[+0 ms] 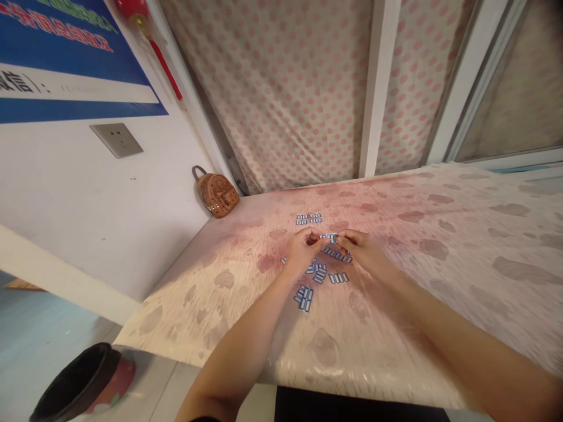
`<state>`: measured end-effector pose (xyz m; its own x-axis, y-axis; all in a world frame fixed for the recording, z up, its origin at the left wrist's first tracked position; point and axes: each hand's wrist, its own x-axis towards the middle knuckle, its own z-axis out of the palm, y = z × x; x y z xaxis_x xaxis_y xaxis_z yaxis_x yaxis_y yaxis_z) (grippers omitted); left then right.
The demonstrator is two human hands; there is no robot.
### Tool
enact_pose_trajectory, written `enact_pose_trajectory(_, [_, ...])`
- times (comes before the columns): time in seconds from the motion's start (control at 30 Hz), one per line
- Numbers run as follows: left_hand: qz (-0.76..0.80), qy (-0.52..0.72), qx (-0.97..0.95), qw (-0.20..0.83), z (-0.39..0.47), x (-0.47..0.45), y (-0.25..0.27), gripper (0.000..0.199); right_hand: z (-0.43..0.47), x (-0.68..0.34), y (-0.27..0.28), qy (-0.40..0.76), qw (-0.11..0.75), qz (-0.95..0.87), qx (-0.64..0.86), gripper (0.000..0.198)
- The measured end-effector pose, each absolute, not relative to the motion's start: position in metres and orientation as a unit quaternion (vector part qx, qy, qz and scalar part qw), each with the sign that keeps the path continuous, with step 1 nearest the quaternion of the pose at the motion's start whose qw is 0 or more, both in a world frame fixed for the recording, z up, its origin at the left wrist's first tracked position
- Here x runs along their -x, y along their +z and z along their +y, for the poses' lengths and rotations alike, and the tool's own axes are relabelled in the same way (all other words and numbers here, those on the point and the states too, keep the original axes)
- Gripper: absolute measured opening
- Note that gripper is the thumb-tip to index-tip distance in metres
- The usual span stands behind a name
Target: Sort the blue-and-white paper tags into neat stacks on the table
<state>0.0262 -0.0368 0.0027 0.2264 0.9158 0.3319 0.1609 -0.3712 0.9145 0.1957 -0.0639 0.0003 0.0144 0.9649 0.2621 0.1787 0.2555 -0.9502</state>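
Note:
My left hand (pixel 302 251) and my right hand (pixel 357 245) are close together above the table, each in a pinch. Between their fingertips they hold a small blue-and-white striped piece (pixel 329 238), one end in each hand; whether it is a card or a label is too small to tell. Just below lies a similar strip (pixel 336 254), partly behind my right fingers. More such pieces (pixel 320 272) are scattered nearer to me, some overlapping and some hidden by my left hand. Beyond the hands, two neat groups of the pieces (pixel 309 219) lie side by side.
A patterned cloth covers the table (pixel 417 293). A small brown backpack-shaped bag (pixel 219 193) stands at the far left corner against the wall. On the floor at lower left is a dark bin (pixel 83 381). A dotted curtain (pixel 299 88) hangs behind the table.

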Motion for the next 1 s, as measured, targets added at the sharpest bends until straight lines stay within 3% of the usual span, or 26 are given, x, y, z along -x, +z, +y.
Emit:
enact_pose_trajectory(0.43, [0.390,0.447,-0.622,0.510,-0.034,-0.026,0.003,0.033,-0.068,-0.200,0.004,0.335,0.522,-0.601,0.504,0.030])
enact_pose_trajectory(0.57, [0.393,0.446,-0.605,0.530,-0.035,-0.025,0.005,0.036,-0.066,-0.198,-0.003,0.321,0.528,-0.615,0.490,0.020])
enact_pose_trajectory(0.7, [0.385,0.446,-0.595,0.547,-0.033,-0.021,0.004,0.038,-0.066,-0.196,-0.007,0.261,0.500,-0.673,0.479,0.046])
enact_pose_trajectory(1.0, [0.371,0.418,-0.590,0.583,-0.031,-0.017,0.003,0.038,-0.071,-0.194,-0.002,0.225,0.482,-0.712,0.459,0.035])
